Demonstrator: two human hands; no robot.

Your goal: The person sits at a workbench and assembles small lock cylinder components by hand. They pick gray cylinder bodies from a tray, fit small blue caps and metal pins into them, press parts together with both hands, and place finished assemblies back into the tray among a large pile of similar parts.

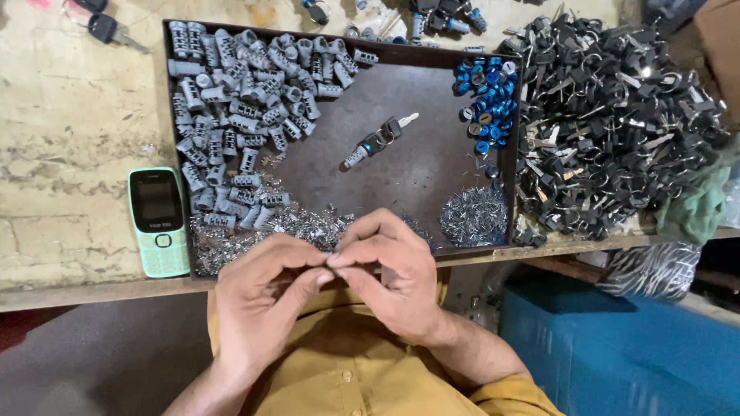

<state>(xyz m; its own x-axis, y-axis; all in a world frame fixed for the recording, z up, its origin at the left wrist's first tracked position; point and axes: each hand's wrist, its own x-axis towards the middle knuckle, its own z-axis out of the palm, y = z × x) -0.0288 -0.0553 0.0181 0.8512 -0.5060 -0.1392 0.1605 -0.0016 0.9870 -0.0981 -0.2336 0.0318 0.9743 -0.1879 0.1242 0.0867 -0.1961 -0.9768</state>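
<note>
Two bare hands pinch something tiny at the near edge of a parts tray

The left hand [258,296] and right hand [393,270] meet fingertip to fingertip, closed on a small piece (too small to make out) just over the shallow dark metal tray [401,173]; it holds tiny glinting metal wafers [301,223], ribbed grey lock cylinders [231,115], a tangle of thin wire springs [474,216], glossy blue caps [486,100] and one assembled cylinder with a key [378,142], on a worn, stained workbench [69,115] beside a mint-green keypad phone [158,223] and a heap of black-headed keys [617,115]

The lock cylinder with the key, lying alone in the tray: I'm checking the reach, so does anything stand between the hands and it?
Nothing visible does. From both hands, bare tray floor leads to the lock cylinder with the key; only small loose metal bits lie low along the near edge.
</note>
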